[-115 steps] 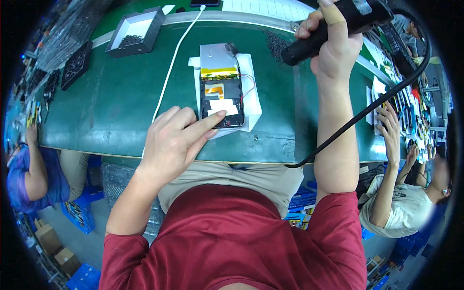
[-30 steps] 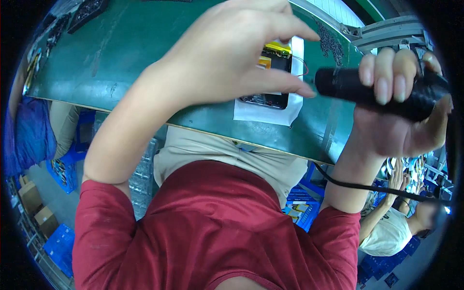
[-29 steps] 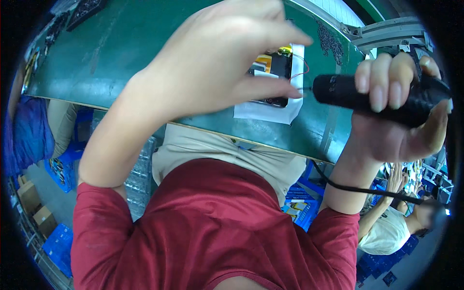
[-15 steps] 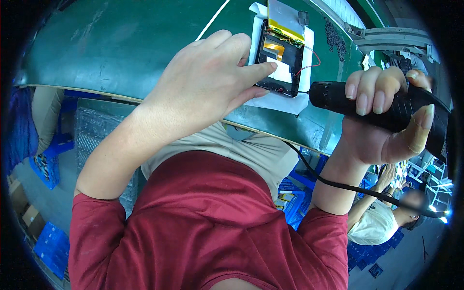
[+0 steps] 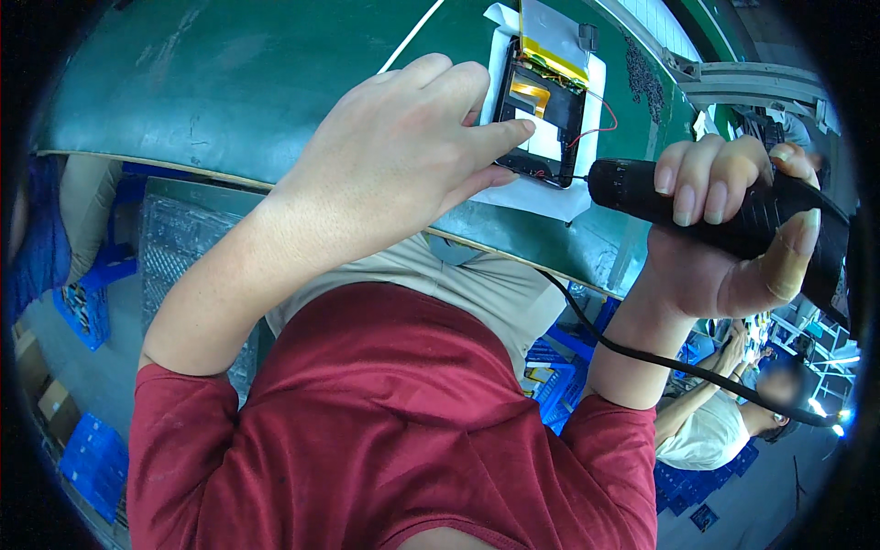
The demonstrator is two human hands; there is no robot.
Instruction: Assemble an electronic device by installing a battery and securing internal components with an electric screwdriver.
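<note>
An opened black tablet-like device point(image 5: 574, 115) lies on a white sheet point(image 5: 559, 203) on the green table. Inside it show an orange flex cable, a white panel and thin red wires. A silver battery pack point(image 5: 555, 23) with yellow tape sits at its far end. My left hand point(image 5: 394, 147) holds the device's near left corner, index finger over the white panel and thumb at the near edge. In my right hand point(image 5: 720, 197) is a black corded electric screwdriver point(image 5: 632, 186), lying nearly level. Its thin bit reaches the device's near right edge; the exact contact point is too small to tell.
The green table point(image 5: 211, 101) has its front edge just before my body. A pale stick point(image 5: 411, 37) lies beyond my left hand. The black cord point(image 5: 632, 348) loops below my right forearm. Another person point(image 5: 710, 422) works at the right; blue crates point(image 5: 96, 458) stand on the floor.
The whole view has shifted slightly. The screwdriver bit appears a little farther over the device's near right edge. Both hands keep the same grips.
</note>
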